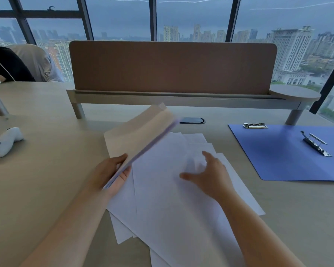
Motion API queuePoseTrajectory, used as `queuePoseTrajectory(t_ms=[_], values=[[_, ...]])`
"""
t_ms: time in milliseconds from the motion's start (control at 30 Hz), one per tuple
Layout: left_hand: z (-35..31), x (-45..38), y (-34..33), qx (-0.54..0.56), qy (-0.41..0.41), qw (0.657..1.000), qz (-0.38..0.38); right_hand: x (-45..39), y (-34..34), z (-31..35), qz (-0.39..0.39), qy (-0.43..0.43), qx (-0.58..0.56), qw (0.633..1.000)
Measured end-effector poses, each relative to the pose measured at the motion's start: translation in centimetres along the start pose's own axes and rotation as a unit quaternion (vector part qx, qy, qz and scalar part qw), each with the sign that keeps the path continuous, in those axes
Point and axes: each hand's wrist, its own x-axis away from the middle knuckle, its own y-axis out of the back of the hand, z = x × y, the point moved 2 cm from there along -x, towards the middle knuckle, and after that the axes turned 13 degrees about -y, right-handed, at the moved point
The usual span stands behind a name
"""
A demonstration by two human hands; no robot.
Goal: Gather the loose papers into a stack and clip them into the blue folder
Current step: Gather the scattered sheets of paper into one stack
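**Left hand holding a gathered sheaf, right hand spreading over loose sheets**

Head view: no writing is showing on any sheet or on the folder. The left hand (114, 171) is gripping a thin stack of papers (143, 135) at its near corner, thumb on top and fingers curled beneath, and is tilting it up off the pale wood-grain bench (46, 170). The right hand (210, 176) is hovering or resting, fingers spread and relaxed, over the loose papers (172, 209), which are lying fanned and overlapping beneath both hands. Whether it is touching them is blurred. The blue folder (278, 160) is lying open and flat, to the right of the right hand, well apart, carrying two shiny metal clips (315, 143).
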Motion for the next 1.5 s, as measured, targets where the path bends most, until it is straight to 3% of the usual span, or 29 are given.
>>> queuePoseTrajectory(t_ms=[100, 200, 333, 500, 567, 667, 767, 900, 1100, 1367, 1500], values=[[0.1, -0.5, 0.3, -0.052, -0.018, 0.998, -0.004, -0.7, 1.1, -0.4, -0.005, -0.069, -0.203, 0.977], [-0.1, 0.0, 0.0, -0.041, 0.012, 0.999, -0.006, -1.5, 1.8, -0.9, 0.007, -0.122, -0.309, 0.943], [0.0, 0.3, -0.5, -0.017, 0.022, 1.0, -0.007, -1.2, 1.7, -0.6, 0.091, -0.163, -0.398, 0.898], [-0.1, 0.4, -0.7, -0.014, 0.028, 0.999, -0.013, -0.7, 0.8, -0.4, 0.148, -0.165, -0.397, 0.891], [-0.2, 0.5, -0.5, -0.016, 0.021, 1.0, -0.007, -0.8, 0.2, -0.6, 0.139, -0.152, -0.338, 0.918], [-0.5, 0.4, -0.1, -0.05, 0.011, 0.999, 0.005, -0.5, -0.4, -0.3, 0.122, -0.083, -0.164, 0.975], [-1.0, 0.6, -0.5, -0.128, -0.04, 0.991, 0.021, -0.2, -0.6, -0.1, 0.093, -0.038, -0.106, 0.989], [-1.4, 0.9, -1.3, -0.147, -0.133, 0.979, 0.044, -0.3, 0.5, -0.3, 0.123, -0.034, -0.228, 0.965], [-1.5, 0.9, -1.5, -0.169, -0.188, 0.967, 0.021, 0.2, 0.9, 0.2, 0.23, -0.063, -0.362, 0.901], [-1.7, 1.1, -1.6, -0.143, -0.182, 0.973, 0.017, 0.1, 0.7, 0.4, 0.244, -0.066, -0.414, 0.875], [-1.7, 1.0, -1.5, -0.134, -0.162, 0.977, 0.029, 0.3, 0.5, 0.2, 0.267, -0.069, -0.39, 0.878]])
